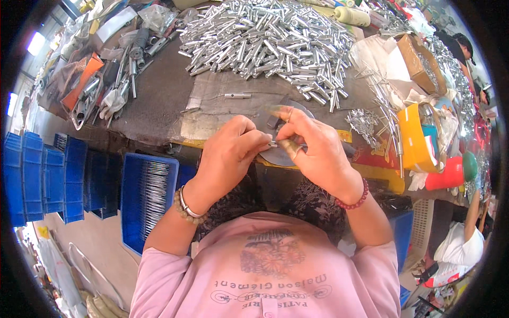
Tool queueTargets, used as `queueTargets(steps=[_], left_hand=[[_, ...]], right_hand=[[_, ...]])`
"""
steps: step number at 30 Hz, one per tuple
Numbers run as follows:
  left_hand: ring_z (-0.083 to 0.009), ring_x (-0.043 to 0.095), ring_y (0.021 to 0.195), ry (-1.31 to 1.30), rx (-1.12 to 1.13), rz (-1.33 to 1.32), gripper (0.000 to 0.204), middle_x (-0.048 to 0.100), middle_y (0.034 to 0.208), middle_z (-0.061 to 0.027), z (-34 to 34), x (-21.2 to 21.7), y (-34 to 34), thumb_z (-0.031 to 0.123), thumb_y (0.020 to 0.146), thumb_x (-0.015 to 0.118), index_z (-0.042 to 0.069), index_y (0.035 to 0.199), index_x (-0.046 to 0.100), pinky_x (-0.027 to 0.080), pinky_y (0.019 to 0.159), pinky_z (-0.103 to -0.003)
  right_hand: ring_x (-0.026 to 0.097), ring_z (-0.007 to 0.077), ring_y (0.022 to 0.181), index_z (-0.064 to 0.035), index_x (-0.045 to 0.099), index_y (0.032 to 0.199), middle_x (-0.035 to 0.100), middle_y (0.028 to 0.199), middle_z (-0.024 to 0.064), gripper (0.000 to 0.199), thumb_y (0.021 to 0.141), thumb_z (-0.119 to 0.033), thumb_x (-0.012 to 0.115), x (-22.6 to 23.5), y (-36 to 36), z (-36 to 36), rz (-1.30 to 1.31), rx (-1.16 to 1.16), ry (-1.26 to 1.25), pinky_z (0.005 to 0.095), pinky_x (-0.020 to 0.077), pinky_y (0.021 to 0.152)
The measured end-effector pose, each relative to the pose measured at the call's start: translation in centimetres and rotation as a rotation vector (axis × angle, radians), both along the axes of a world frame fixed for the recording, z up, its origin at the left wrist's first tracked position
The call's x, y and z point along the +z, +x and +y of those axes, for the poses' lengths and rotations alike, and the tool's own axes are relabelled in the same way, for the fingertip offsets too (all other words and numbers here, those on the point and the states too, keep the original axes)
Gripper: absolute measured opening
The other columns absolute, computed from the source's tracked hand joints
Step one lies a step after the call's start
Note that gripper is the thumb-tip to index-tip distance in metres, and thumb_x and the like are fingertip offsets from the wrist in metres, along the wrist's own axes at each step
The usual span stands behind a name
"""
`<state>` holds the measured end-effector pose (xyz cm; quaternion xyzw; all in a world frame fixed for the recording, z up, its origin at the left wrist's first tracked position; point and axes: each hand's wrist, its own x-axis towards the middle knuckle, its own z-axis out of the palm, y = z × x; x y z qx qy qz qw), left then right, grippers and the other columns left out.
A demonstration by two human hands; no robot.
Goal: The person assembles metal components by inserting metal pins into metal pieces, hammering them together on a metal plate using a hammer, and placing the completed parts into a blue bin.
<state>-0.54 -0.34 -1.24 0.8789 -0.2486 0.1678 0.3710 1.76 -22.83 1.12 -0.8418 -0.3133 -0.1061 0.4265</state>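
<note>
My left hand (233, 151) is closed in a pinch on the near end of a small silvery metal tube (273, 143), which mostly hides behind the fingers. From the other side my right hand (319, 151) curls in, its thumb and fingers closed around the same tube. Yellowish coverings wrap the right thumb and index fingertip. Under both hands lies a round grey disc (277, 157) at the bench edge, with a small dark block (273, 122) on it next to the right index finger. A single metal tube (237, 96) rests on the bench beyond my left hand.
A large heap of metal tubes (270, 42) covers the far bench. Tools (135, 53) crowd the left; small metal pins (363, 124) and a cut yellow container (419, 138) stand right. A blue bin (126, 206) of thin metal parts sits lower left. Another person (458, 246) is at far right.
</note>
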Motion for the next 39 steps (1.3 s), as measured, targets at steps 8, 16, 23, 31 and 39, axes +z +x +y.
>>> queueTargets(steps=[8, 16, 23, 31, 39], left_hand=[[-0.0321, 0.068, 0.084, -0.024, -0.001, -0.001, 0.015, 0.064, 0.093, -0.0088, -0.1, 0.1, 0.0, 0.008, 0.090, 0.084, 0.009, 0.104, 0.079, 0.054, 0.071, -0.043], [-0.0322, 0.067, 0.084, -0.053, -0.005, 0.011, 0.015, 0.063, 0.092, -0.0084, -0.1, -0.1, 0.0, 0.008, 0.090, 0.084, 0.009, 0.104, 0.079, 0.054, 0.071, -0.043], [-0.0310, 0.066, 0.083, -0.011, 0.006, 0.001, 0.018, 0.063, 0.094, -0.0089, 0.0, 0.0, -0.1, 0.007, 0.090, 0.085, 0.009, 0.106, 0.079, 0.053, 0.070, -0.042], [-0.0329, 0.066, 0.082, 0.045, 0.054, -0.008, 0.016, 0.063, 0.091, -0.0093, 0.0, 0.0, -0.4, 0.012, 0.091, 0.085, 0.010, 0.106, 0.079, 0.053, 0.069, -0.045], [-0.0312, 0.070, 0.085, -0.060, 0.034, 0.022, 0.017, 0.066, 0.094, -0.0087, -0.5, -0.4, -0.1, 0.009, 0.088, 0.088, 0.009, 0.104, 0.081, 0.055, 0.071, -0.042]], right_hand=[[0.075, 0.0382, 0.089, -0.0063, 0.066, 0.130, 0.075, 0.092, 0.0149, 0.041, 0.090, 0.002, 0.071, 0.9, 0.1, 0.7, -0.125, -0.011, -0.130, 0.0495, 0.0588, 0.075], [0.073, 0.0395, 0.088, -0.0066, 0.065, 0.127, 0.074, 0.090, 0.0168, 0.033, 0.094, 0.001, 0.068, 0.9, 0.3, 0.4, -0.091, 0.031, -0.065, 0.0516, 0.0576, 0.075], [0.071, 0.0390, 0.085, -0.0060, 0.063, 0.123, 0.070, 0.086, 0.0154, 0.033, 0.091, -0.002, 0.069, 1.6, -0.4, 1.0, -0.110, 0.009, -0.236, 0.0499, 0.0566, 0.074], [0.072, 0.0305, 0.091, -0.0057, 0.064, 0.128, 0.071, 0.095, 0.0088, 0.035, 0.093, -0.009, 0.067, 1.3, -1.7, 1.4, -0.241, 0.002, -0.356, 0.0437, 0.0581, 0.084], [0.069, 0.0314, 0.104, -0.0078, 0.074, 0.121, 0.071, 0.100, 0.0107, 0.035, 0.086, -0.003, 0.078, 0.7, -1.6, -4.5, -0.256, -0.361, -0.521, 0.0444, 0.0580, 0.090]])
